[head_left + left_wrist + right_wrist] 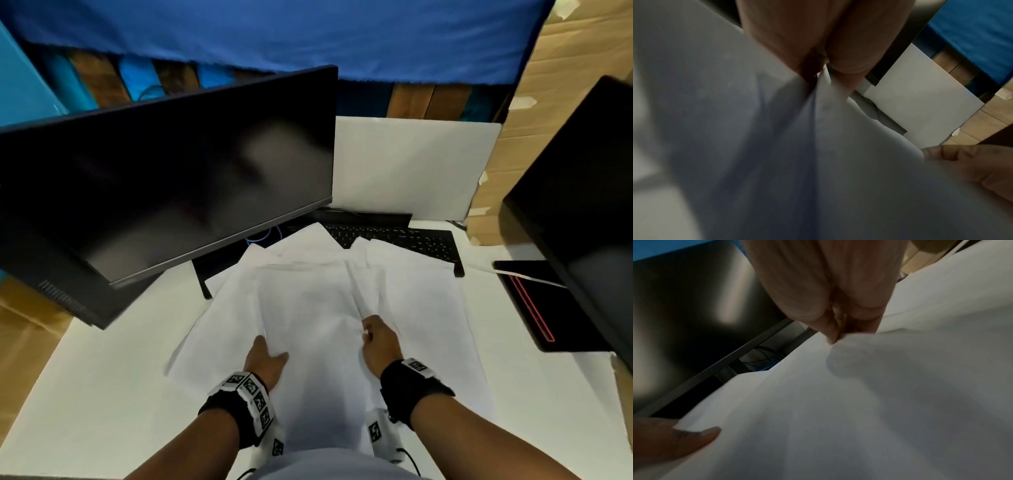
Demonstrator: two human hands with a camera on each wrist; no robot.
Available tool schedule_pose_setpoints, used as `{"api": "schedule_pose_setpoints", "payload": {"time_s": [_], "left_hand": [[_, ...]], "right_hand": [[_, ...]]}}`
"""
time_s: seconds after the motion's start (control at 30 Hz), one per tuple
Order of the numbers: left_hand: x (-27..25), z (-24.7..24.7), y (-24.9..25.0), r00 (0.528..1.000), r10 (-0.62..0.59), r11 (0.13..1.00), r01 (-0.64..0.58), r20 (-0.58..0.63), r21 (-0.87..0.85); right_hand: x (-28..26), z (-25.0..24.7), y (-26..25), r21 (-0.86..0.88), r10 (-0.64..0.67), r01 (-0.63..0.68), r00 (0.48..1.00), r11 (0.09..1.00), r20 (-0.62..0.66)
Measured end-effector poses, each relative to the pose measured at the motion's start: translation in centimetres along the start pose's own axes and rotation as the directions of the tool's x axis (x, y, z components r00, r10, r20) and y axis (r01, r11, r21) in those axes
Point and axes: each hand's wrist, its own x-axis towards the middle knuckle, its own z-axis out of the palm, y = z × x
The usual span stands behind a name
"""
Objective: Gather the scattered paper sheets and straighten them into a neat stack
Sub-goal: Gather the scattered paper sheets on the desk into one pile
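Observation:
Several white paper sheets [308, 301] lie overlapped and fanned out on the white desk [102, 394], their far corners reaching the keyboard. My left hand [270, 349] grips the left edge of the top sheets, thumb on top and fingers underneath. In the left wrist view the left hand [822, 71] pinches a fold of paper [777, 146]. My right hand [368, 330] pinches a raised right edge of the same sheets. Its wrist view shows the right hand [835, 335] closed on the paper [859, 402], with the left thumb [694, 436] at the lower left.
A dark monitor [171, 171] stands tilted at the left, close to the sheets. A black keyboard [411, 240] lies behind them. A second dark screen [582, 205] and a black pad with a red line [527, 301] are at the right. A white board [411, 164] leans at the back.

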Motion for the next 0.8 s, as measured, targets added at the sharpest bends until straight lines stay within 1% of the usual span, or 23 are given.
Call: {"api": "schedule_pose_setpoints", "payload": {"time_s": [0.03,0.07,0.1,0.17,0.2,0.23,0.27,0.33,0.37,0.4,0.47,0.5,0.57,0.63,0.67,0.7,0.73,0.77,0.8], "left_hand": [[0.1,0.0,-0.2,1.0,-0.003,0.997,0.005,-0.023,0.073],[0.1,-0.1,-0.2,0.998,-0.008,0.995,0.014,-0.056,0.104],[0.1,-0.3,-0.2,0.995,-0.01,0.994,0.021,-0.099,0.109],[0.0,-0.8,-0.1,0.983,-0.004,0.995,0.021,-0.181,0.094],[0.0,-1.0,-0.1,0.979,-0.005,0.996,0.023,-0.201,0.085],[0.0,-1.1,0.1,0.979,-0.007,0.996,0.024,-0.204,0.083],[0.0,-1.1,0.1,0.981,-0.009,0.995,0.028,-0.195,0.095],[0.2,-0.6,0.3,0.989,-0.003,0.991,0.023,-0.15,0.13],[0.3,-0.2,0.4,0.994,0.009,0.989,0.008,-0.112,0.148],[0.4,0.3,0.6,0.997,0.02,0.986,-0.008,-0.069,0.165],[0.4,1.3,1.0,0.999,0.034,0.981,-0.035,0.008,0.19],[0.5,1.7,1.1,0.999,0.031,0.979,-0.038,0.037,0.2],[0.7,2.1,1.2,0.994,0.002,0.972,-0.027,0.107,0.234],[0.8,2.3,1.0,0.98,-0.025,0.954,-0.036,0.197,0.299],[1.0,2.2,1.0,0.975,-0.035,0.949,-0.036,0.219,0.314],[1.1,1.9,1.1,0.979,-0.028,0.949,-0.038,0.204,0.312],[1.4,1.1,1.2,0.989,-0.006,0.954,-0.038,0.146,0.297],[1.8,0.1,1.4,0.998,0.036,0.958,-0.051,0.057,0.282],[2.4,-1.2,1.5,0.995,0.087,0.96,-0.07,-0.049,0.273]], "right_hand": [[0.1,-0.1,0.1,-0.01,-0.002,0.002,1.0,1.0,0.015],[0.5,-0.2,0.4,-0.032,0.008,-0.008,1.0,0.999,-0.006],[1.0,-0.6,0.7,-0.085,0.032,-0.037,0.998,0.996,-0.056],[1.6,-1.8,1.4,-0.271,0.137,-0.178,0.977,0.946,-0.163],[1.7,-2.4,1.8,-0.317,0.185,-0.235,0.966,0.919,-0.18],[1.6,-2.8,2.0,-0.316,0.217,-0.254,0.965,0.914,-0.148],[1.4,-3.1,2.0,-0.284,0.231,-0.246,0.969,0.927,-0.087],[0.9,-3.1,2.0,-0.206,0.257,-0.246,0.966,0.947,0.026],[0.7,-2.8,1.9,-0.183,0.27,-0.256,0.961,0.949,0.054],[0.6,-2.3,2.0,-0.171,0.274,-0.26,0.96,0.95,0.059],[0.3,-1.6,1.9,-0.122,0.282,-0.276,0.959,0.953,0.032],[0.3,-1.3,1.9,-0.081,0.282,-0.28,0.959,0.957,0.013],[0.1,-1.3,1.7,0.054,0.29,-0.29,0.957,0.956,0.004],[0.1,-1.8,1.8,0.15,0.296,-0.303,0.953,0.941,0.063],[0.1,-2.0,1.9,0.142,0.286,-0.299,0.953,0.944,0.105],[0.3,-2.2,2.3,0.104,0.265,-0.28,0.954,0.954,0.138],[0.4,-2.3,2.8,0.06,0.244,-0.256,0.957,0.965,0.154],[0.5,-2.6,3.2,0.025,0.231,-0.237,0.961,0.971,0.149],[0.6,-2.8,3.4,0.009,0.226,-0.229,0.966,0.973,0.126]]}}
